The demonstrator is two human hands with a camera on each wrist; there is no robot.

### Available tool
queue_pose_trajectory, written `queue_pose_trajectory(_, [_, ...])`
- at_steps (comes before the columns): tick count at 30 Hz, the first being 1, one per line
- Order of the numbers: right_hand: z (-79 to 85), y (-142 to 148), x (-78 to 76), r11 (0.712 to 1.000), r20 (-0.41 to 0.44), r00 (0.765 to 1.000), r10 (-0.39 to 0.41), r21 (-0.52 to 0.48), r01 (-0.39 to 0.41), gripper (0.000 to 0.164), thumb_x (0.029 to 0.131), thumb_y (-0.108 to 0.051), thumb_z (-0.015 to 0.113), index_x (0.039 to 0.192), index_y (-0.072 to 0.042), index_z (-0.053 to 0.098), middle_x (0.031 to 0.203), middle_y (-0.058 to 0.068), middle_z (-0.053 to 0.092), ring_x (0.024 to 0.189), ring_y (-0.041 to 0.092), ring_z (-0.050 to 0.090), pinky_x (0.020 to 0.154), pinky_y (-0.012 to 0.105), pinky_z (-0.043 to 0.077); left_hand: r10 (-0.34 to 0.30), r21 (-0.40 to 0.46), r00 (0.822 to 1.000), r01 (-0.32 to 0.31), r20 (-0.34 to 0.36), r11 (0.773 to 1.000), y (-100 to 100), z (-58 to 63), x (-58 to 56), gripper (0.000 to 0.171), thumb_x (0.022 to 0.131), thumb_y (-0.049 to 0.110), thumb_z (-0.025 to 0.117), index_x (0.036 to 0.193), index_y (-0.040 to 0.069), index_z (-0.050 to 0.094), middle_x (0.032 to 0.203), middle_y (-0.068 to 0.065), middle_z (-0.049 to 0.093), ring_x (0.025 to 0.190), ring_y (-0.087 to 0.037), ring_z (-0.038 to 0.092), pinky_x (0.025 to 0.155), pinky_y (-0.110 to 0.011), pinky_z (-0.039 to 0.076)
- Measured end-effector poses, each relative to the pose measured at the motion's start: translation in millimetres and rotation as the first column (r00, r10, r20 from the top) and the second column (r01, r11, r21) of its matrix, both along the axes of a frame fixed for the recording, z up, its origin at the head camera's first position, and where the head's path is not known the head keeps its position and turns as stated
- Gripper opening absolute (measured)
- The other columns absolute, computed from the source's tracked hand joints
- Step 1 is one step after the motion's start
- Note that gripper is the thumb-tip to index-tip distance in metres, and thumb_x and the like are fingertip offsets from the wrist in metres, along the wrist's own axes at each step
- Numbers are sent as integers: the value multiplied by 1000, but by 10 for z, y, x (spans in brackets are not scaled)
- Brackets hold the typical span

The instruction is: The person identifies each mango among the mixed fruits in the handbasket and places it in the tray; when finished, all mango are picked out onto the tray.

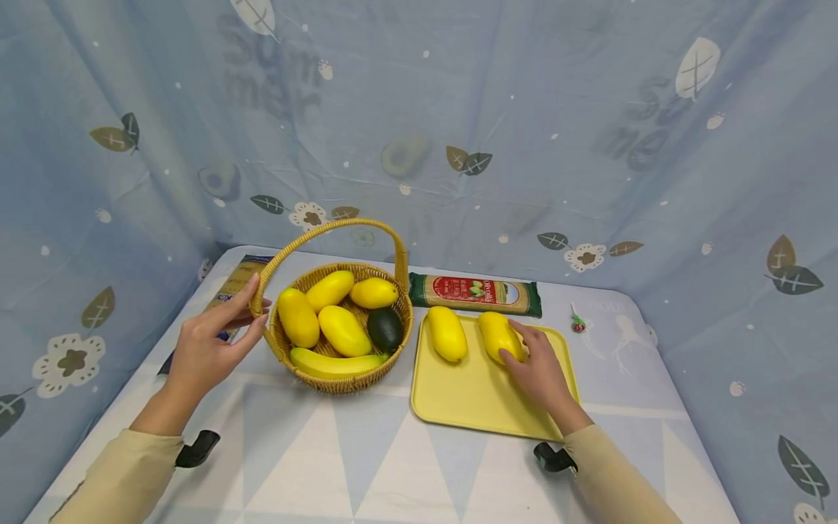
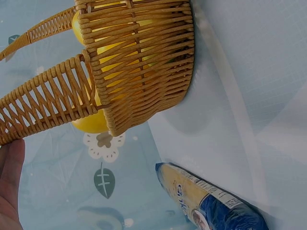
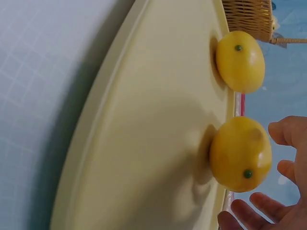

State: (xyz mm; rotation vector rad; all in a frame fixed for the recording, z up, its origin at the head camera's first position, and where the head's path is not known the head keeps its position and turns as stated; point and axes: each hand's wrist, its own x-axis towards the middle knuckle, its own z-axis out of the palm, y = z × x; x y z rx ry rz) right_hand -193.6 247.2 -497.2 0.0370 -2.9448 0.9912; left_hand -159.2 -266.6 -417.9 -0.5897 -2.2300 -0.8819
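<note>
My left hand [image 1: 208, 348] pinches the left side of the handle [image 1: 288, 251] of a woven basket [image 1: 340, 387]. Inside the basket lie several yellow mangoes [image 1: 343, 331], a banana [image 1: 337, 364] and a dark green avocado [image 1: 385, 330]. On the right, a yellow tray [image 1: 458, 400] carries two mangoes side by side, the left mango [image 1: 448, 333] and the right mango [image 1: 499, 336]. Around the right one my right hand [image 1: 542, 370] is spread. In the right wrist view, its fingers [image 3: 283, 132] are loosely bent, with a small gap to the mango.
Behind the tray lies a green and red pasta packet [image 1: 474, 292]. A blue and yellow packet [image 2: 206, 201] lies left of the basket. To the right of the tray is a small lollipop [image 1: 577, 322]. A patterned curtain [image 1: 419, 109] hangs close around the table [image 1: 393, 473].
</note>
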Motion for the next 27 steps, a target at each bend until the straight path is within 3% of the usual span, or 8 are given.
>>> queue_pose_trajectory(10, [169,-151,21,998,-113,991,67,-8,-69,60,97,-27,71,151,-14,50,149,22,43,136,42,41,114,62,34,3,1,1000,-3,-15,1000,0,-13,-7,89,68,-17,84,148,10,55,106,-12,76,101,20,55,84,-3,47])
queue_pose_trajectory(17, [309,-439,-4,982,-218,959,180,-18,-188,59,96,-25,73,150,-16,52,147,17,46,136,39,42,111,62,39,3,-2,1000,-3,-12,1000,-9,-3,-2,88,69,-16,84,148,10,54,106,-12,77,101,20,55,84,-4,47])
queue_pose_trajectory(21, [417,-672,-23,968,-227,943,242,-16,-252,59,95,-27,74,150,-17,53,148,15,47,136,38,43,110,62,41,-3,-3,1000,3,-3,1000,-11,-3,3,88,71,-16,83,149,11,53,106,-13,76,101,19,55,84,-4,48])
queue_pose_trajectory(27, [537,-1045,-118,942,-174,928,330,-6,-336,58,95,-30,73,149,-24,53,150,9,46,136,33,45,111,57,43,-3,-4,1000,3,8,1000,-15,-4,4,87,72,-16,82,150,12,52,107,-12,76,100,19,56,84,-4,48])
